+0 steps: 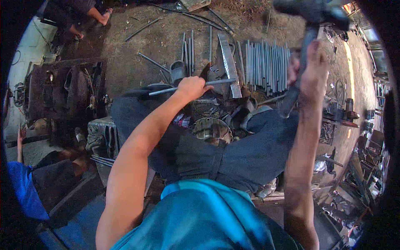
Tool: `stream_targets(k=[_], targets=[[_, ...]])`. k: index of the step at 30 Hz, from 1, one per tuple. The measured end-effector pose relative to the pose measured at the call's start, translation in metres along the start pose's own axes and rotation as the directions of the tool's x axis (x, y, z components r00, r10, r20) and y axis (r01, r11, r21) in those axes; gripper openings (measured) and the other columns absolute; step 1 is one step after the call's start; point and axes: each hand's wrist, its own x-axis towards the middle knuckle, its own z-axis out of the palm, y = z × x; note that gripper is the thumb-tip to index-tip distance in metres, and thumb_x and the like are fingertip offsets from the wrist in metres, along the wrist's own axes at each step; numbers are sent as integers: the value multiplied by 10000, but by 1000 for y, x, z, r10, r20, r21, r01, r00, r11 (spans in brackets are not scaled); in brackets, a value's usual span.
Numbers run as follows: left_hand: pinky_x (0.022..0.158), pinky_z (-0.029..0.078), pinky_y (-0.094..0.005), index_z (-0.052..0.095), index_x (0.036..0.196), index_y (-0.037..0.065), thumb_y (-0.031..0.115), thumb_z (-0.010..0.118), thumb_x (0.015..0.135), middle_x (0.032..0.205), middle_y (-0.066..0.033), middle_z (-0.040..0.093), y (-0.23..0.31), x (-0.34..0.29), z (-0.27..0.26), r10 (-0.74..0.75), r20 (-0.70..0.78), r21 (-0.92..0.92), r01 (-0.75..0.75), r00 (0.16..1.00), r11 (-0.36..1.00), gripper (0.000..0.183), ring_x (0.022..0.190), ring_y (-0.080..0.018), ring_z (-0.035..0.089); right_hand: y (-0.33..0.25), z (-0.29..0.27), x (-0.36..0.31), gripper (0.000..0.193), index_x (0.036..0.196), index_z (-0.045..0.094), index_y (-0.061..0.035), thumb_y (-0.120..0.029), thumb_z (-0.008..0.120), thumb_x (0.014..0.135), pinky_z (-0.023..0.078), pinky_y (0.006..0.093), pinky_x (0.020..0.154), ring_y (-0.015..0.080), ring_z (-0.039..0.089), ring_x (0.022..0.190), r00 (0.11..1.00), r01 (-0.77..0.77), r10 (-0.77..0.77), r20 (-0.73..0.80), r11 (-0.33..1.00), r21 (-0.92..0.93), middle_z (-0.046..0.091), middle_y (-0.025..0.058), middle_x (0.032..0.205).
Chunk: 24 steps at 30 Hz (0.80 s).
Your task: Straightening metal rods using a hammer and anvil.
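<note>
Left hand (pixel 191 88): We are finding it closed around the middle of a grey metal rod (pixel 220 82), in front of the lap.
Rod: We are placing it slightly slanted, crossing from near the left knee (pixel 131 110) to the lower end of a flat metal strip (pixel 228 64); whether the two are touching, we are unable to tell.
Right hand (pixel 313 73): We are recording a full grip around the handle of a hammer (pixel 309 39), its head uppermost and blurred, well apart from the rod.
Hammer work: We are judging the step in hand to be striking the rod; the next move is seemingly calling for a steady rod, firm backing under its right end and a controlled blow away from the left fingers.
Left side: We are observing a dark bench-like structure (pixel 46 83), another person's foot (pixel 106 16) above it and a person in blue (pixel 27 187) below.
Ground: We are noting brown, littered earth (pixel 125 50) bearing a loose rod (pixel 153 62), a grey slotted sandal (pixel 178 73) and a close row of metal rods (pixel 266 66).
Between the knees: We are listing a round ribbed metal piece (pixel 211 129).
Right side: We are logging a sunlit strip of ground (pixel 349 62) and heaped scrap (pixel 362 179), mostly too dim to identify.
</note>
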Motion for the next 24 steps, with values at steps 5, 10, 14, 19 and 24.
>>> stream_targets(k=[5, 10, 14, 19, 24], targets=[[674, 543, -489, 671, 756, 23, 557, 483, 921, 781, -201, 672, -4, 1, 11, -12, 16, -33, 13, 1000, 999, 589, 757, -381, 671, 23, 27, -13, 472, 880, 505, -51, -511, 464, 977, 336, 223, 389, 88, 433, 437, 961, 153, -121, -250, 982, 113, 446, 10, 593], [654, 545, -485, 668, 717, 27, 566, 506, 905, 759, -203, 670, -4, -2, 16, -4, -10, -35, 4, 1000, 999, 593, 738, -385, 672, 155, 57, -73, 327, 1042, 579, 54, -258, 570, 943, 483, 508, 672, 501, 589, 834, 903, -356, 425, -58, 668, -653, 611, 322, 791], [657, 543, -492, 666, 727, 2, 595, 492, 901, 756, -212, 665, -1, -3, 13, 35, -67, -108, -42, 997, 993, 642, 736, -402, 668, 169, 32, -55, 369, 912, 627, 63, -298, 564, 953, 488, 436, 624, 435, 643, 697, 943, -256, 332, -9, 710, -657, 619, 274, 717], [655, 537, -499, 667, 769, 0, 583, 482, 912, 758, -210, 667, -2, -6, 6, -27, -25, -55, 26, 999, 998, 628, 731, -396, 669, 36, 18, 2, 398, 845, 522, -54, -426, 504, 986, 334, 231, 347, 67, 425, 402, 1000, -7, 7, -6, 1000, -19, 456, -23, 554], [636, 540, -489, 666, 745, 8, 577, 481, 916, 761, -208, 668, -4, -6, 12, -17, -56, -56, 14, 998, 998, 622, 715, -390, 670, -19, 18, 3, 501, 920, 474, -66, -538, 327, 1002, 416, 266, 469, 111, 441, 483, 948, 300, -297, -112, 954, 10, 431, 13, 615]])
